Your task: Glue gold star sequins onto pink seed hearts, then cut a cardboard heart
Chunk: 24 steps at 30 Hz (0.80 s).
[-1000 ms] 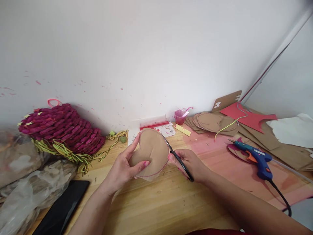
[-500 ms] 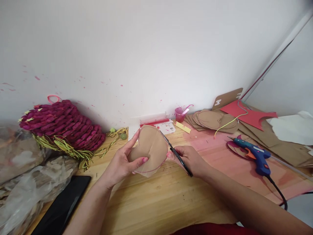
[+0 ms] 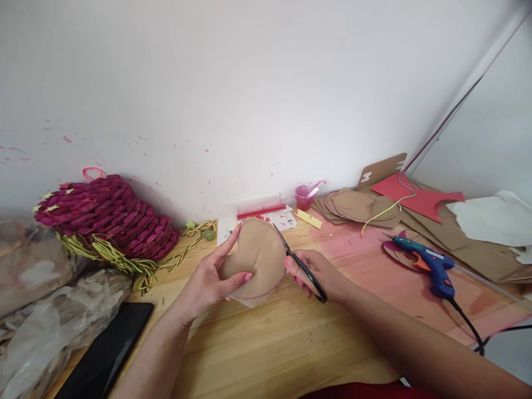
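Fingers (image 3: 226, 246) clasping cardboard heart (image 3: 261, 249) and black-handled scissors (image 3: 305, 270)

Left hand (image 3: 208, 285): thumb pressed on the upper face of the cardboard heart, index finger along its left edge, other fingers mostly hidden beneath; firm pinch. Right hand (image 3: 326, 271): fingers curled around the scissor handles, little gap visible. Blades meet the heart's right edge, tips directed away from the wearer; blade spread cannot be told. Heart located between both hands, over the wooden tabletop (image 3: 257, 349); dark outline visible near its margin.

Right side: blue glue gun (image 3: 436, 269), with stacked cardboard cutouts (image 3: 353, 206) farther back. Near the wall: pink-stained plastic cup (image 3: 304, 198), yellow strip (image 3: 308, 219) just in front. Left side: magenta braided yarn piece (image 3: 112, 216) with yellow-green tassels (image 3: 120, 260).
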{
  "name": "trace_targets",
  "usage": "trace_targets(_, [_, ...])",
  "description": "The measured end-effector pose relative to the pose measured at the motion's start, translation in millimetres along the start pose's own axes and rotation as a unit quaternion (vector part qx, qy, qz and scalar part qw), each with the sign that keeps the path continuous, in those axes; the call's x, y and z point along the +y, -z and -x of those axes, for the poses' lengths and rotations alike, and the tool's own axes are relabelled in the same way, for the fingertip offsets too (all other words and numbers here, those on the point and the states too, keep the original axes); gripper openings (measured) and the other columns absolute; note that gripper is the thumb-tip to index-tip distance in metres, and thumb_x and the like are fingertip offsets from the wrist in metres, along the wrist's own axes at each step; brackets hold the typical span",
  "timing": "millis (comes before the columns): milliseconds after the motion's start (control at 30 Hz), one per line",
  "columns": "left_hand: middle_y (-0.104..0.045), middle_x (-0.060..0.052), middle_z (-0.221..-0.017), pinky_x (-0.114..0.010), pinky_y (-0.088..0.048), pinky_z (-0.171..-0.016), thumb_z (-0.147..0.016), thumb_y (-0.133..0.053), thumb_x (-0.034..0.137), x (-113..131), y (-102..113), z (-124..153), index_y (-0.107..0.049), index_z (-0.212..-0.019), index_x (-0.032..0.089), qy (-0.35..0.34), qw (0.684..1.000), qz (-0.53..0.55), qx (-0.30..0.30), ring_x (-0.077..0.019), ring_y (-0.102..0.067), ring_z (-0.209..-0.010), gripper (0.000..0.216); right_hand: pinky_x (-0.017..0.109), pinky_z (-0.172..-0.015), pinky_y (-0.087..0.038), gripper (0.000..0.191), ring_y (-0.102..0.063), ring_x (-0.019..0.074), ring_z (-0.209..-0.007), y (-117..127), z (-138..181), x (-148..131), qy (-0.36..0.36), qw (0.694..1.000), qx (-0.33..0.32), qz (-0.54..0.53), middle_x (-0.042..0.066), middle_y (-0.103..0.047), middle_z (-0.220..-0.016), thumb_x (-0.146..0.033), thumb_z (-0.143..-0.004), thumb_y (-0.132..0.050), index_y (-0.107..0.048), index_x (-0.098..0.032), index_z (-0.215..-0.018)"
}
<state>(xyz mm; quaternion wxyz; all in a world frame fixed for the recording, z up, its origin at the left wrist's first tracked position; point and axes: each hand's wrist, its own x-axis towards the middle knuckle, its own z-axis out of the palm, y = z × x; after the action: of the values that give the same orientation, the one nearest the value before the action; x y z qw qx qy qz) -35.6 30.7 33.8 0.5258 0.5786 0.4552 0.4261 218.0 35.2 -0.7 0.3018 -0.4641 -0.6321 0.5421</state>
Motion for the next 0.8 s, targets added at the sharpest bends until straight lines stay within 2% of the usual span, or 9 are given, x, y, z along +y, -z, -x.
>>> trace_targets(100, [-0.033,-0.005,-0.160,-0.038,-0.033,-0.115,-0.072,-0.083,0.026,-2.1,1.7,0.2,-0.033,-0.152,0.029,-0.014,1.000,-0.025,-0.012,-0.0266,-0.039,-0.144,0.094,0.024,-0.041,-0.035,0.048,-0.044,0.0101,-0.044,0.4,0.7,-0.5,0.010,1.000,-0.004,-0.003,-0.007,-0.044,-0.056,-0.065,-0.090,-0.050,-0.041,-0.023,-0.070])
trace_targets(167, [-0.030,-0.003,-0.161,-0.039,-0.031,-0.117,-0.073,-0.082,0.027,-2.6,2.7,0.4,-0.032,-0.152,0.030,-0.016,0.999,-0.035,-0.017,-0.0262,-0.036,-0.145,0.094,0.024,-0.042,-0.035,0.047,-0.043,0.0102,-0.045,0.9,1.2,-2.3,0.013,1.000,-0.008,-0.001,-0.006,-0.043,-0.057,-0.065,-0.090,-0.049,-0.040,-0.023,-0.070])
trace_targets(300, [-0.031,-0.003,-0.161,-0.039,-0.035,-0.114,-0.073,-0.083,0.027,-1.1,3.0,0.8,-0.034,-0.152,0.031,-0.008,0.999,-0.032,-0.028,-0.0267,-0.039,-0.143,0.093,0.025,-0.043,-0.029,0.050,-0.042,0.0104,-0.046,2.7,2.4,-7.9,0.008,1.000,-0.014,0.009,-0.006,-0.043,-0.056,-0.066,-0.090,-0.049,-0.039,-0.023,-0.067])
trace_targets(567, [-0.036,-0.004,-0.159,-0.040,-0.036,-0.114,-0.066,-0.087,0.021,-0.5,1.1,0.4,-0.043,-0.147,0.032,-0.002,1.000,-0.004,-0.006,-0.0287,-0.040,-0.143,0.094,0.026,-0.045,-0.020,0.054,-0.033,0.0098,-0.047,2.9,3.7,-13.4,0.024,0.999,-0.020,0.019,-0.006,-0.034,-0.053,-0.070,-0.089,-0.045,-0.032,-0.024,-0.064])
trace_targets(700, [-0.036,-0.004,-0.159,-0.042,-0.036,-0.113,-0.064,-0.088,0.020,-1.9,2.4,-0.3,-0.044,-0.147,0.031,0.005,1.000,0.006,-0.002,-0.0301,-0.039,-0.143,0.094,0.027,-0.047,-0.018,0.056,-0.029,0.0099,-0.050,2.4,4.1,-15.1,0.031,0.999,-0.007,0.036,-0.006,-0.029,-0.055,-0.071,-0.088,-0.045,-0.031,-0.024,-0.062])
trace_targets(800, [-0.035,-0.004,-0.159,-0.039,-0.039,-0.112,-0.063,-0.088,0.019,-2.9,4.6,-1.0,-0.045,-0.146,0.031,0.000,1.000,0.007,0.000,-0.0298,-0.039,-0.143,0.094,0.027,-0.050,-0.018,0.055,-0.028,0.0104,-0.053,3.4,3.9,-15.8,0.040,0.998,-0.001,0.048,-0.006,-0.027,-0.057,-0.067,-0.088,-0.048,-0.032,-0.023,-0.061])
